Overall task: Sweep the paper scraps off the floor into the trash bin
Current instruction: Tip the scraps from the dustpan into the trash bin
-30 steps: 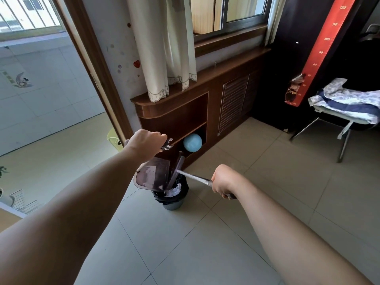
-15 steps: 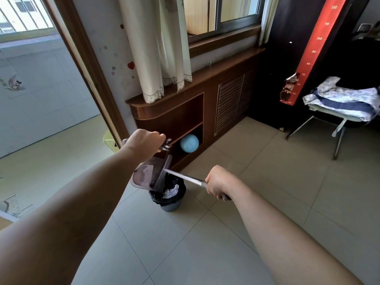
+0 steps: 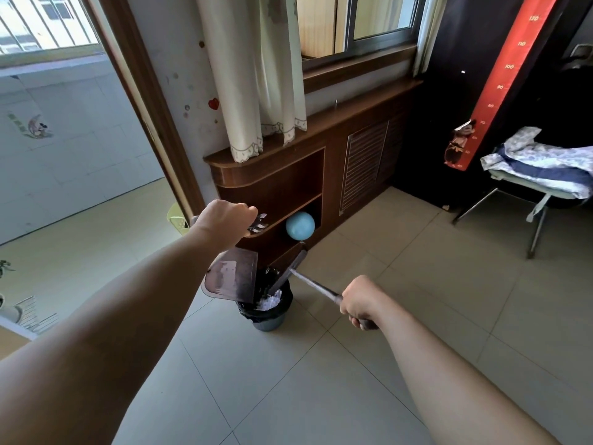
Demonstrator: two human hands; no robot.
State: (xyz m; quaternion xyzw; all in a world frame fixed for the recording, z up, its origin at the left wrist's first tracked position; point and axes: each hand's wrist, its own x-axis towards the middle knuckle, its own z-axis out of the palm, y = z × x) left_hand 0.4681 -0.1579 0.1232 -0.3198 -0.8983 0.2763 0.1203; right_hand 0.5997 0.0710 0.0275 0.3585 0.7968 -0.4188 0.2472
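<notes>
Above one trash bin (image 3: 268, 322) holding a heap of white paper scraps (image 3: 270, 303), the left hand (image 3: 224, 220) grips one tilted dustpan (image 3: 232, 279), the right hand (image 3: 361, 300) grips one broom (image 3: 313, 283), and one blue ball (image 3: 300, 225) sits beyond.

Two hands show, one left hand (image 3: 224, 220) and one right hand (image 3: 361, 301). There is one dustpan (image 3: 232, 279), one brush (image 3: 290, 271), one trash bin (image 3: 268, 319) and one white heap of paper scraps (image 3: 271, 303). Also one blue ball (image 3: 300, 225), one chair (image 3: 539, 200), one height chart (image 3: 507, 78), one heart sticker (image 3: 213, 103)
</notes>
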